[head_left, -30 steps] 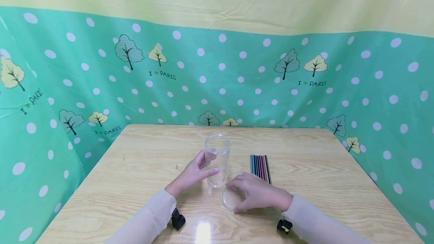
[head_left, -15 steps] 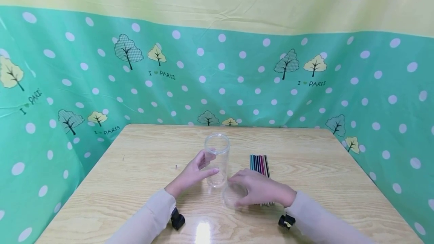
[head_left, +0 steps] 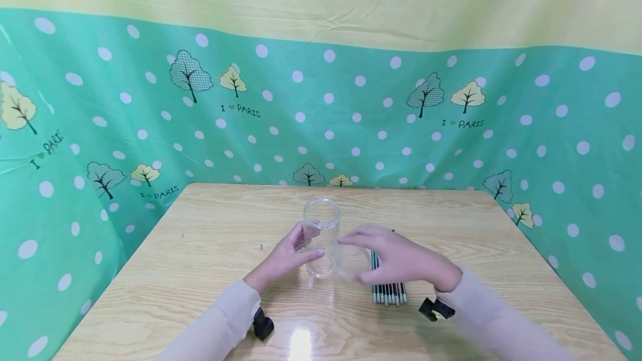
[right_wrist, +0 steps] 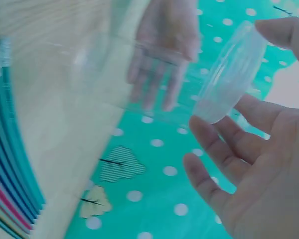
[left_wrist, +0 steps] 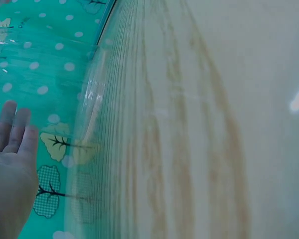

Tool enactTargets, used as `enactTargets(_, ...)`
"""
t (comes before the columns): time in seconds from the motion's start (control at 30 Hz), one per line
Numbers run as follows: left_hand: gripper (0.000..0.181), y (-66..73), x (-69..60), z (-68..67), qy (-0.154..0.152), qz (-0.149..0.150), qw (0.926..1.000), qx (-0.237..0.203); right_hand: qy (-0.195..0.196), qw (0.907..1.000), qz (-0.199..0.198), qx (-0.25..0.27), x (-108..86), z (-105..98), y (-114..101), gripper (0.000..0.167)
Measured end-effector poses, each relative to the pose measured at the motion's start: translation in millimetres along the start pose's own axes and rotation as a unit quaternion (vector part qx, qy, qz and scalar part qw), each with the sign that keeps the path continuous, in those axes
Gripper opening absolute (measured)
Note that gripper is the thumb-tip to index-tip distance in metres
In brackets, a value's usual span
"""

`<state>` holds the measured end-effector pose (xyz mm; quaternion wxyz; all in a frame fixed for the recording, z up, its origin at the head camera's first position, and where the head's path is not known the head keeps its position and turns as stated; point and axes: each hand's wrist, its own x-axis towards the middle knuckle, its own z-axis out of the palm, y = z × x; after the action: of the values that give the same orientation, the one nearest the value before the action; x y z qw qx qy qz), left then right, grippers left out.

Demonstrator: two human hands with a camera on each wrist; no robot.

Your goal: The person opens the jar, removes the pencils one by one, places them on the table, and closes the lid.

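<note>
A clear plastic jar (head_left: 328, 235) stands upright and open-topped mid-table in the head view. My left hand (head_left: 285, 254) holds it from the left, thumb on the near side and fingers behind. Those same fingers lie fairly straight along the jar wall in the left wrist view. My right hand (head_left: 401, 256) pinches a clear round lid (right_wrist: 231, 74) by its edge between thumb and fingertips. The lid is raised just right of the jar, tilted and slightly blurred. Under the right hand lies a row of pencils (head_left: 389, 295), partly hidden by it.
The wooden table (head_left: 225, 210) ends at a green dotted curtain (head_left: 341, 110) at the back and sides. A tiny dark bit (head_left: 261, 247) lies left of the jar. Black cameras (head_left: 263, 325) are strapped at both wrists.
My right hand has lifted the lid off the table and moved it up and right, uncovering the pencils' near ends. The left hand and the jar have stayed put.
</note>
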<state>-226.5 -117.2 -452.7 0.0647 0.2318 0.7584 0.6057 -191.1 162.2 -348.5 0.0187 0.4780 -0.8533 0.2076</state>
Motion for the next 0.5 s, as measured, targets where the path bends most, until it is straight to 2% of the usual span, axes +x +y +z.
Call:
enactTargets(0.23,0.063,-1.2,-0.8,-0.3,0.001,-0.003,1.0000,0.003,0.051,0.9978,-0.039,0.015,3.9,-20,-6,0.066)
enactTargets(0.5,0.061,-0.5,-0.1,-0.1,0.000,-0.007,1.0000,0.001,0.085,0.9936,-0.074,0.011,16.9,-33,-7,0.065)
